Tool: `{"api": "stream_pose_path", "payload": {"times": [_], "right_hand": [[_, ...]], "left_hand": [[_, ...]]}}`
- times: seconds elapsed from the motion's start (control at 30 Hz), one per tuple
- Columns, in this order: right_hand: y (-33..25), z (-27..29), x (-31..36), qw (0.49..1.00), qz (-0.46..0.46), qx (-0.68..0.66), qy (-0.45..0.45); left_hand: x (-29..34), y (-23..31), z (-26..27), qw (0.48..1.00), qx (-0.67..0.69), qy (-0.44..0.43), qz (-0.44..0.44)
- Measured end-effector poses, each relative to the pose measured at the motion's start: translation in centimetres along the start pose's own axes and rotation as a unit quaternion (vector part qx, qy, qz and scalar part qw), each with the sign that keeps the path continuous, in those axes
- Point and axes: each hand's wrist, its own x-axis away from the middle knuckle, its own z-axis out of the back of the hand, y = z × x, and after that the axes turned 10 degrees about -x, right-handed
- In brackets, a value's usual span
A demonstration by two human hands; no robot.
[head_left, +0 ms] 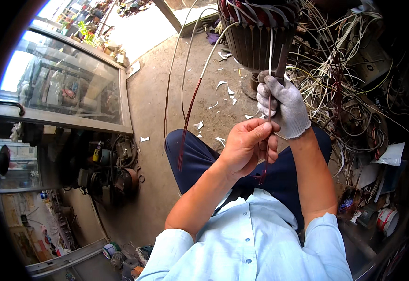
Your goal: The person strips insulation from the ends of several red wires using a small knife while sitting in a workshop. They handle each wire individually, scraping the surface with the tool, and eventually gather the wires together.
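My bare left hand (251, 146) pinches a bundle of thin dark red wires (263, 172), whose loose ends hang below the fingers. Just above it, my right hand (285, 107), in a pale knitted glove, is closed round a knife (282, 63) with a dark flat blade pointing up. The same lead runs through the gloved fingers, and its upper part is covered by a white sleeve (271, 49). It comes down from a motor armature (260, 44) with red and white windings at the top. The knife's handle is hidden in the glove.
Three more sleeved leads (204, 65) arch from the armature to the left. White scraps (199, 125) lie on the concrete floor (153, 173). A heap of tangled wires (340, 70) fills the right side. A glass-paned door (73, 84) and motor parts (127, 180) are at left.
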Motion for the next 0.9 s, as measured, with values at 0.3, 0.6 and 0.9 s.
{"api": "stream_pose_path", "payload": {"times": [0.3,0.6,0.9], "right_hand": [[2.1,6.3,1.6,0.84,0.106,0.5,0.181],[1.8,13.0,0.3,0.721,0.137,0.643,0.218],[-0.6,-0.5,6.8,0.763,0.17,0.583,0.221]], "left_hand": [[2.9,-0.3,0.0,0.681,-0.653,0.121,-0.308],[0.9,12.9,4.4,0.766,-0.568,0.236,-0.186],[2.0,2.4,4.1,0.978,-0.131,0.134,-0.087]]}}
